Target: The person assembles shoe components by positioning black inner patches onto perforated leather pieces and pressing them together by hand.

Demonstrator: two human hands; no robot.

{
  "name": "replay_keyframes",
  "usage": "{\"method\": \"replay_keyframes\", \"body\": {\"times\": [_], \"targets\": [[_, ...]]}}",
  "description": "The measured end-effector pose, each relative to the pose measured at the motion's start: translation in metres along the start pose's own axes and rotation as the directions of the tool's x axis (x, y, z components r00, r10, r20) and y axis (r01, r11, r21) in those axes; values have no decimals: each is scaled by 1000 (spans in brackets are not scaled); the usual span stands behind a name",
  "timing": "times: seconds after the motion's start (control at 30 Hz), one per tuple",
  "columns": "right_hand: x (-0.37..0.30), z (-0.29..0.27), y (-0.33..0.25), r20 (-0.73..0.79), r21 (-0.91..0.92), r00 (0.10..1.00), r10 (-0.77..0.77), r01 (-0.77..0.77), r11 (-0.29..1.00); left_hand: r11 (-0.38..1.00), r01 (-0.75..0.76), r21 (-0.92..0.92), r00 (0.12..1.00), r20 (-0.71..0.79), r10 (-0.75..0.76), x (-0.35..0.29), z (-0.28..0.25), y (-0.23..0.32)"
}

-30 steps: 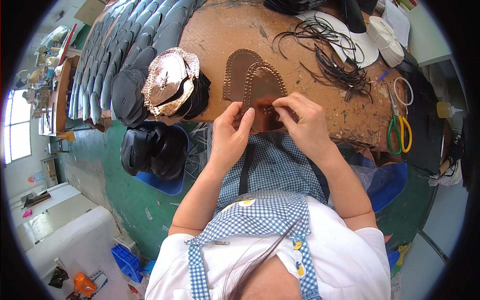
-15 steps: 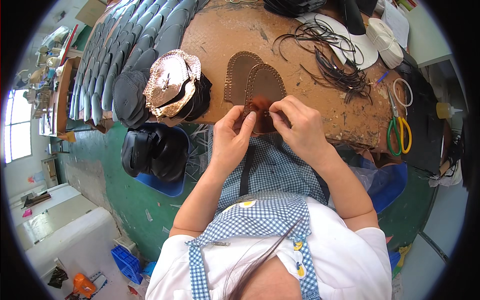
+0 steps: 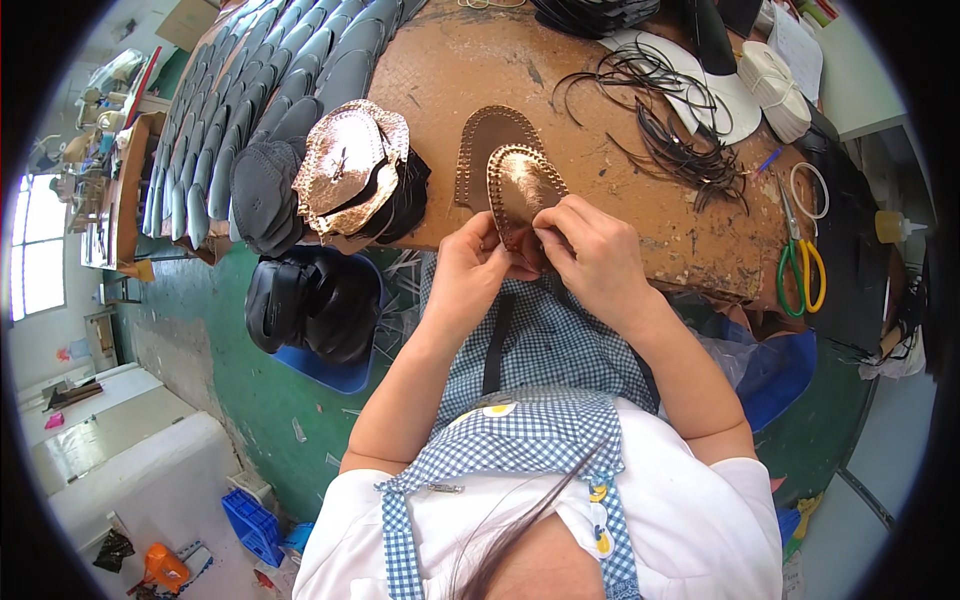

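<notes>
A shiny copper-coloured shoe upper piece (image 3: 520, 180), rounded at its far end and lined with small holes along its border, tilts up at the table's near edge. My left hand (image 3: 468, 268) is closed on its lower left side, thumb in front. At its lower right edge my right hand (image 3: 592, 242) is pinched closed; any thin lace or tool between those fingertips is too small to make out. Behind lies a second, darker-looking upper piece (image 3: 475, 135), flat on the table and partly covered.
Left of my hands stand a stack of copper-coloured pieces (image 3: 335, 165) and a dark grey stack (image 3: 265, 195). Black laces (image 3: 690, 145) lie tangled at right, near scissors (image 3: 800, 250) with green and yellow handles. A blue bin (image 3: 345, 370) of black pieces is below the table edge.
The held piece has tipped, so its surface now catches the light brightly and looks shorter. Both hands stay at nearly the same place, still on it.
</notes>
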State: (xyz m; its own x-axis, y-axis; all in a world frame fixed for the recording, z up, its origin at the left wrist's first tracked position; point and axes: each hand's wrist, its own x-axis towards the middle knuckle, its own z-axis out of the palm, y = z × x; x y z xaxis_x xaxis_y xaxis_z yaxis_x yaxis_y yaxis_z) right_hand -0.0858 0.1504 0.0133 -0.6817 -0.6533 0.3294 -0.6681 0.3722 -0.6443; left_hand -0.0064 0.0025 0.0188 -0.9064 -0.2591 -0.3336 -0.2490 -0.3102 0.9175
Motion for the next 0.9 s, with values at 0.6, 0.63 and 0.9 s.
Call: {"method": "replay_keyframes", "body": {"times": [0.6, 0.63, 0.9], "targets": [[4, -6, 10, 155, 148, 984, 82, -105, 983, 906, 84, 415, 996, -51, -69, -5, -20, 10], [5, -6, 8, 161, 180, 983, 86, -115, 977, 959, 94, 267, 995, -52, -83, -6, -24, 9], [3, -18, 9, 212, 590, 914, 345, -401, 701, 987, 27, 160, 989, 138, -50, 6, -8, 10]]}}
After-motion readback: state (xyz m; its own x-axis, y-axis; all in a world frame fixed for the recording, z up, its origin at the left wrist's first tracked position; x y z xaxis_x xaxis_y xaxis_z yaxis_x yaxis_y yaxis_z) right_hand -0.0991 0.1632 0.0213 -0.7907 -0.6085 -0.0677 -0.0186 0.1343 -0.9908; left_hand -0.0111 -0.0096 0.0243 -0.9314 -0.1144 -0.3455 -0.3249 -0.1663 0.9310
